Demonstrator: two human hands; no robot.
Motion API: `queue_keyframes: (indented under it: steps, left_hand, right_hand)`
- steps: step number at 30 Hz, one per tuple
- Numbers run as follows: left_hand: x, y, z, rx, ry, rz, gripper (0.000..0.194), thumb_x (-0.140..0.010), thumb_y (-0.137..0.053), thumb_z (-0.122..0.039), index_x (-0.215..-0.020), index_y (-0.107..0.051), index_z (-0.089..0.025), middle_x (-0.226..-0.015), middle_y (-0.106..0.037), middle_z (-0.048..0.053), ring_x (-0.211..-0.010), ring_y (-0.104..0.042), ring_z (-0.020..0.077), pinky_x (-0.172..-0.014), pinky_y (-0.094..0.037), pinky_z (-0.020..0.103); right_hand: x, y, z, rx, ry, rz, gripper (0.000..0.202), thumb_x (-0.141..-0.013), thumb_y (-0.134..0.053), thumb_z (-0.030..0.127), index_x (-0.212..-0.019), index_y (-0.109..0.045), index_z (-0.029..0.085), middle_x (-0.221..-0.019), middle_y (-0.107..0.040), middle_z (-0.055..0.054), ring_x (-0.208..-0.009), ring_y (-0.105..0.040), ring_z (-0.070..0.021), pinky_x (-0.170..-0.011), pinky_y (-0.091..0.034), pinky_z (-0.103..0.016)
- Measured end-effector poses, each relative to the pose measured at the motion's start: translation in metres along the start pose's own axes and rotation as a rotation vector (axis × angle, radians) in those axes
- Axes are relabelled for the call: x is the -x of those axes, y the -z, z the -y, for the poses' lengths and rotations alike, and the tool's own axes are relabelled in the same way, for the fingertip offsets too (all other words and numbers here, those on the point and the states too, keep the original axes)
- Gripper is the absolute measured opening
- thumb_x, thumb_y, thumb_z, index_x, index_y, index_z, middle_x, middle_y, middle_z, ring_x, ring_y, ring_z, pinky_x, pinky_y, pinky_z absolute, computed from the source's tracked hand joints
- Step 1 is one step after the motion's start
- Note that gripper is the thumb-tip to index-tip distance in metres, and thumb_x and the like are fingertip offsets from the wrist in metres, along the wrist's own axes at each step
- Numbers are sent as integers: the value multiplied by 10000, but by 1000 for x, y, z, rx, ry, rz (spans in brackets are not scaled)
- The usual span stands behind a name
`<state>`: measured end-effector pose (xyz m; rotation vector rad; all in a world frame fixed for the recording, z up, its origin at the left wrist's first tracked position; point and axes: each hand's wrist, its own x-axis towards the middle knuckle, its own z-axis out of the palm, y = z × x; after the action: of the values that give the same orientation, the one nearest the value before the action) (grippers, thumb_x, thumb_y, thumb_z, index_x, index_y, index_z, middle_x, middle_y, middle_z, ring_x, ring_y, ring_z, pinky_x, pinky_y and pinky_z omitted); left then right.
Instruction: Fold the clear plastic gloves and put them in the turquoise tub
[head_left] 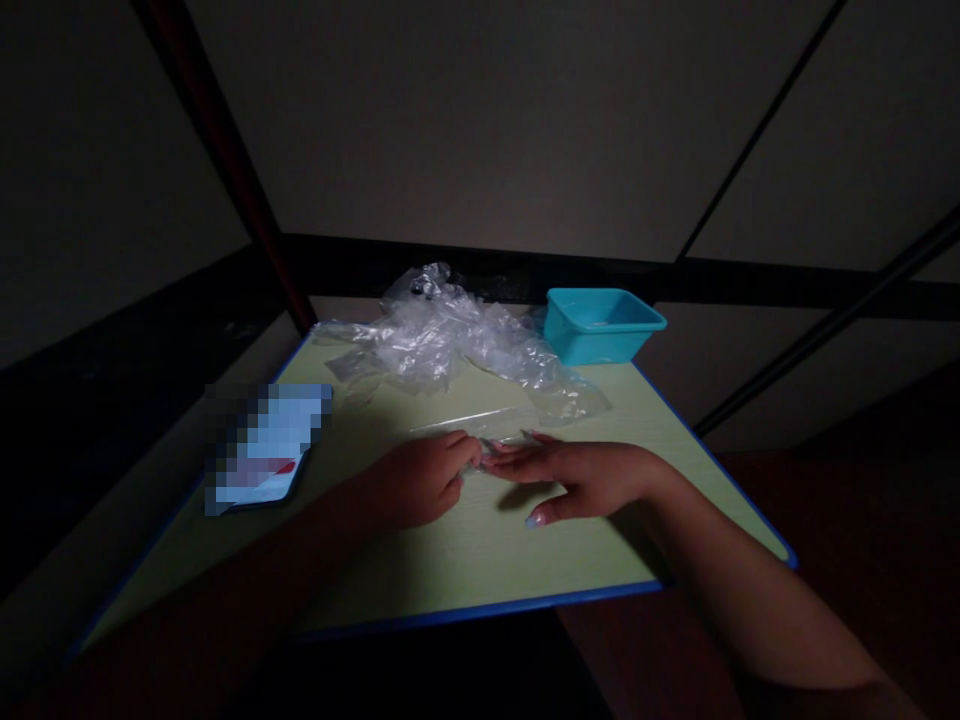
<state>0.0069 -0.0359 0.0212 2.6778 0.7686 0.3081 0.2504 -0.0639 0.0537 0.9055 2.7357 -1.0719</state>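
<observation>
A clear plastic bag (pixel 474 421) lies nearly flat on the table in front of me, partly covered by my hands. My left hand (pixel 424 482) is closed, its curled fingers gripping the near part of this bag. From the right, my right hand (pixel 585 476) reaches in with its fingers stretched out over the plastic, the tips almost meeting the left fingers. Its thumb stands apart, just over the tabletop. Just beyond the hands, a loose heap of crumpled clear plastic bags (pixel 450 340) spreads across the back of the table.
The small pale-yellow table (pixel 480 560) has a blue edge. A turquoise plastic basket (pixel 600 346) stands at its back right corner. On the left lies a phone (pixel 274 445) with a lit, blurred screen. Dark panels rise behind the table, and the light is dim.
</observation>
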Motion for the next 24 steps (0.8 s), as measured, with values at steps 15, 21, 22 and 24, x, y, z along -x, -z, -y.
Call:
queue_keyframes:
  steps: [15,21,22,24]
  left_hand:
    - [-1,-2,13,69,-10,47,211,-743,-461,-79,-887,-575,-182,-835,-584,16,-747,-528,158,-680,-380,245]
    - [-1,1,20,105,-56,60,150,-745,-485,-94,-827,-585,-171,-749,-557,-6,-687,-502,132,-637,-354,219]
    - [-1,1,21,106,-61,54,131,-746,-488,-97,-800,-584,-167,-733,-551,-7,-678,-498,129,-630,-350,216]
    - [-2,2,23,120,-73,47,111,-754,-485,-101,-746,-577,-162,-721,-551,-4,-670,-494,124,-624,-347,213]
  right_hand:
    - [-11,-7,-3,210,-276,-235,794,-823,-650,340,-1476,-200,320,-1550,-126,-80,-1429,-113,-276,-1096,-5,-606]
    - [-17,-11,-5,223,-286,-208,814,-818,-654,365,-1483,-188,302,-1552,-100,-90,-1429,-99,-289,-1096,2,-613]
    - [-17,-11,-5,223,-281,-205,802,-820,-650,365,-1480,-200,298,-1550,-105,-93,-1428,-102,-289,-1093,7,-617]
    - [-17,-11,-5,225,-267,-202,772,-829,-640,364,-1475,-223,296,-1548,-111,-94,-1429,-106,-283,-1090,13,-619]
